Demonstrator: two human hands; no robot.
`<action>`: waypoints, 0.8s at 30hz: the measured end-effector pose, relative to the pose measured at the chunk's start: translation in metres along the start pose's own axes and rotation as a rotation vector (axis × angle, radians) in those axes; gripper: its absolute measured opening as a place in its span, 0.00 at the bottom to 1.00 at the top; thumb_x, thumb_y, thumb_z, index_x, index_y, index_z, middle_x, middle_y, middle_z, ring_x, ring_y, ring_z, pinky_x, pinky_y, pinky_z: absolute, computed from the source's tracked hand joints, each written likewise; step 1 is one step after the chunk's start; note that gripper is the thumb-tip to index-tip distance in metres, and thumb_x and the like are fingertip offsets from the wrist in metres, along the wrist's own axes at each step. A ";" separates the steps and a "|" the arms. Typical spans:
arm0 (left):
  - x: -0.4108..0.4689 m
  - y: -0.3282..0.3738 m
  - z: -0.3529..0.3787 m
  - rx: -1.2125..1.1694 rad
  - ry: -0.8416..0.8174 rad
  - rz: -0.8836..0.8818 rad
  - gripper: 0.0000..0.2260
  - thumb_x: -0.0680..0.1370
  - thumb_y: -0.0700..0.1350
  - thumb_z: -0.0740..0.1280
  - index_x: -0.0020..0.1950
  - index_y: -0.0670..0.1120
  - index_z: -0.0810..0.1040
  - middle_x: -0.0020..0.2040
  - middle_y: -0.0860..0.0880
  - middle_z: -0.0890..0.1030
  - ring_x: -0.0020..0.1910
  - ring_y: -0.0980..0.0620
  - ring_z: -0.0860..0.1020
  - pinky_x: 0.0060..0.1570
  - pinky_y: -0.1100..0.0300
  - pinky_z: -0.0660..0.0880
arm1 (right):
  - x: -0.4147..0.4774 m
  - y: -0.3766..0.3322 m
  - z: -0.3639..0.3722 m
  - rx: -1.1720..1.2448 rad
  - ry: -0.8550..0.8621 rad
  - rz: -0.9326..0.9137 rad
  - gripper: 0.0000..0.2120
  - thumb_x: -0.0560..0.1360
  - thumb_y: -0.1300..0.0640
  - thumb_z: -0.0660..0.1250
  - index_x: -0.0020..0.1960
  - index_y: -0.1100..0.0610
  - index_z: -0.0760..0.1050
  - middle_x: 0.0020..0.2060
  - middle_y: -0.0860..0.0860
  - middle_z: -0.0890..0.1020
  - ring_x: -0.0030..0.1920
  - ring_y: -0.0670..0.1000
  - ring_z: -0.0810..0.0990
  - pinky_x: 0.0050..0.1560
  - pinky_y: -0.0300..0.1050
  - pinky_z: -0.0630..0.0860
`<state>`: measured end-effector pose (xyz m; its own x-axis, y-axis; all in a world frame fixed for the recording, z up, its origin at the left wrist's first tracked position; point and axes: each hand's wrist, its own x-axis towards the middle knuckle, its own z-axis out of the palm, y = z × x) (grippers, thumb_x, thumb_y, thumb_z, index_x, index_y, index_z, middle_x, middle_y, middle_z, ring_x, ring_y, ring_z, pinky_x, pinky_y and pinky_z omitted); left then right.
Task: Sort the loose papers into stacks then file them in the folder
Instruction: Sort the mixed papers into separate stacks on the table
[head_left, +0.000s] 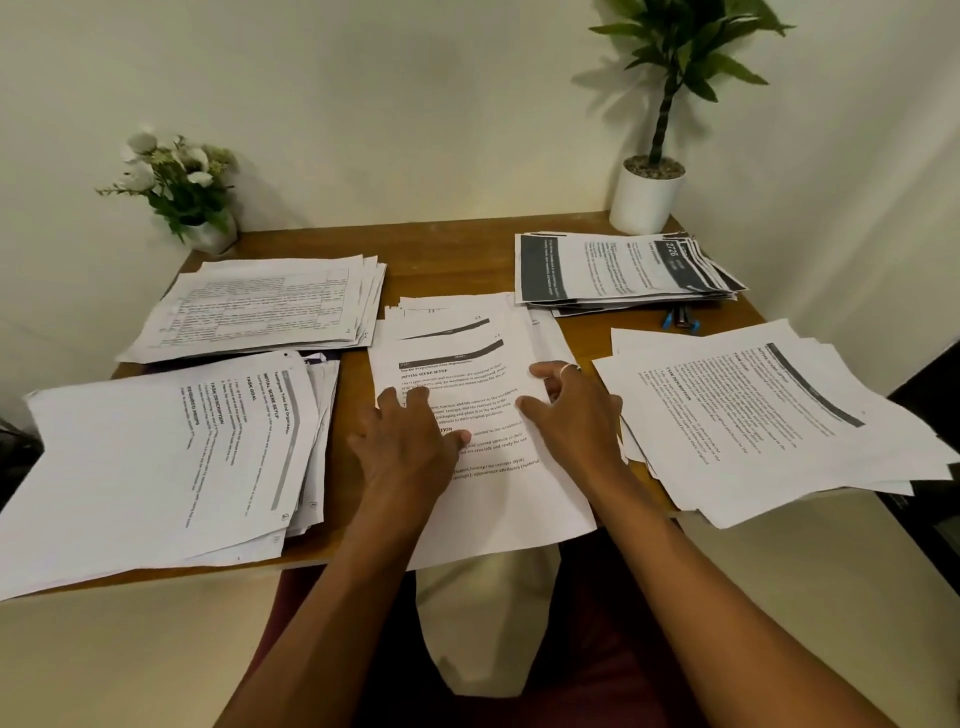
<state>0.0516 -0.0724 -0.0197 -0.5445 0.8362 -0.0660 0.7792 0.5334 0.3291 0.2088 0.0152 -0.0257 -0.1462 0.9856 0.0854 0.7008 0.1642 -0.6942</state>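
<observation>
At the middle of the table (452, 260), right in front of the person, sits the middle stack (467, 374), white printed sheets, thin and smooth, fanned a little at the top. The left hand (410, 441) lies flat on it with the fingers spread, pressing the paper down. The right hand (571, 415) arches over the stack's right edge, thumb on the top sheet; whether it actually pinches a sheet, I cannot tell.

Left of the middle stack lies a near-left pile (156, 467). Beyond and left of it is a far-left pile (260, 306) printed with tables, and beyond and right a banded pile (613, 270) with dark headers. Right of it is a loosely splayed near-right pile (753, 415). No folder shows plainly.

Here's the worry: the middle stack hangs over the table's near edge, and both near piles overhang too. Slick paper on smooth wood could slide, so one nudge from a forearm could tip a pile to the floor. Lifting one sheet may also drag the next along and mix the sorting. The splayed edges will need squaring before they file cleanly. A small blue item (680, 319) lies between the two right-hand piles, where it could catch under a sheet
</observation>
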 end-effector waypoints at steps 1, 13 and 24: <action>0.000 0.000 0.001 0.001 0.002 0.000 0.33 0.76 0.63 0.70 0.76 0.52 0.65 0.76 0.44 0.66 0.73 0.38 0.64 0.67 0.39 0.65 | 0.000 -0.002 0.000 0.019 0.023 -0.012 0.23 0.74 0.47 0.77 0.67 0.47 0.77 0.57 0.47 0.84 0.55 0.50 0.81 0.57 0.46 0.63; -0.001 -0.009 -0.006 -0.300 0.152 -0.030 0.36 0.75 0.63 0.72 0.77 0.50 0.65 0.75 0.45 0.68 0.72 0.39 0.67 0.68 0.37 0.68 | 0.011 0.009 -0.016 0.470 -0.083 0.132 0.08 0.75 0.50 0.76 0.42 0.48 0.78 0.40 0.43 0.84 0.42 0.43 0.82 0.38 0.34 0.73; 0.000 0.010 -0.021 -0.662 0.154 0.056 0.20 0.81 0.49 0.69 0.72 0.47 0.72 0.66 0.47 0.79 0.53 0.54 0.77 0.40 0.68 0.74 | 0.018 0.035 -0.048 0.866 0.052 0.299 0.04 0.79 0.54 0.71 0.54 0.51 0.80 0.40 0.41 0.87 0.40 0.41 0.86 0.34 0.34 0.79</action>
<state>0.0529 -0.0702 0.0037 -0.5850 0.8063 0.0871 0.4800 0.2577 0.8385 0.2644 0.0403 -0.0141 0.0034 0.9861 -0.1663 -0.0669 -0.1657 -0.9839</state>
